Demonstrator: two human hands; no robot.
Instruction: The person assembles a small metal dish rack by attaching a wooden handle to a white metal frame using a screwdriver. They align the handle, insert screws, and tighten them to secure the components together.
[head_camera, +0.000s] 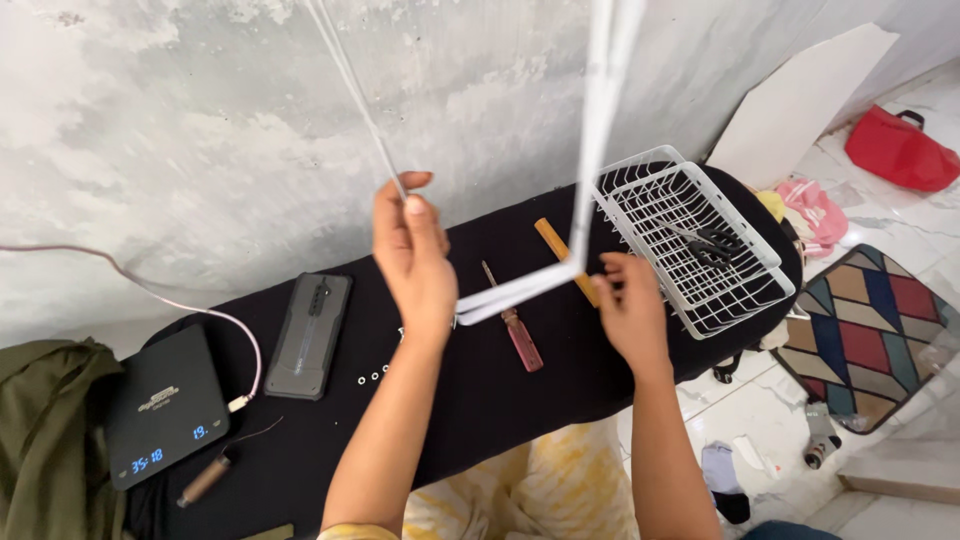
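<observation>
Left hand (415, 262) fingers pinch a thin white rod at centre frame; right hand (630, 310) fingers grip the bent white frame's (520, 288) corner — steadying it above the black worktop (480, 400).

one phone (312, 336), one scale (165, 405), one basket (640, 172), two screwdrivers (520, 335).

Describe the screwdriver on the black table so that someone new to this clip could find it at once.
Start at the black table against the grey wall, then look between the person's two raised hands. The screwdriver lies flat there, under the bent white frame, left of the white wire basket. Its translucent pink handle and thin metal shaft set it apart from the yellow-orange tool beside it.
</observation>
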